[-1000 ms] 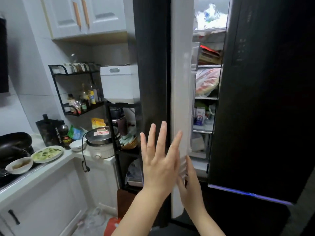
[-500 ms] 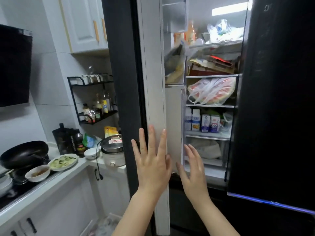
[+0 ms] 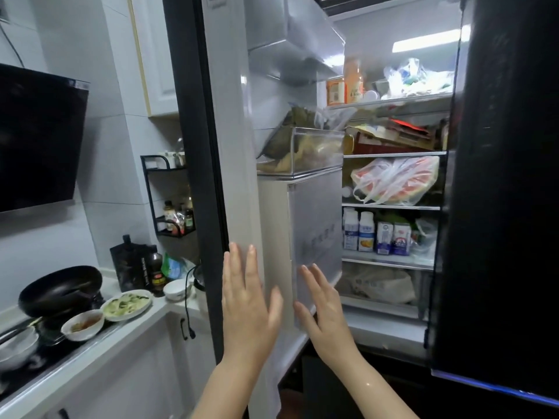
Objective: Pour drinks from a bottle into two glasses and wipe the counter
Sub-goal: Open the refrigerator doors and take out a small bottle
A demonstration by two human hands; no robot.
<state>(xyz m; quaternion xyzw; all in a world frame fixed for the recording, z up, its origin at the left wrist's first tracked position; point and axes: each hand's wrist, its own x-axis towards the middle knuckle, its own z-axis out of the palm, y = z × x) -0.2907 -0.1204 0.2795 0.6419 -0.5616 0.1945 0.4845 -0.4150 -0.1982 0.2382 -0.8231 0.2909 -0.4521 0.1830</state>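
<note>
Both my hands are spread flat: left hand [image 3: 248, 300] against the fridge door [image 3: 233, 176] edge, right hand [image 3: 325, 309] at the door bin [image 3: 314, 237] corner; lit shelves [image 3: 393, 154] gape beside.

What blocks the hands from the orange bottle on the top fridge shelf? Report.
Nothing visible. Left hand and right hand are flat at the open door; the orange bottle stands exposed at the shelf front.
</note>
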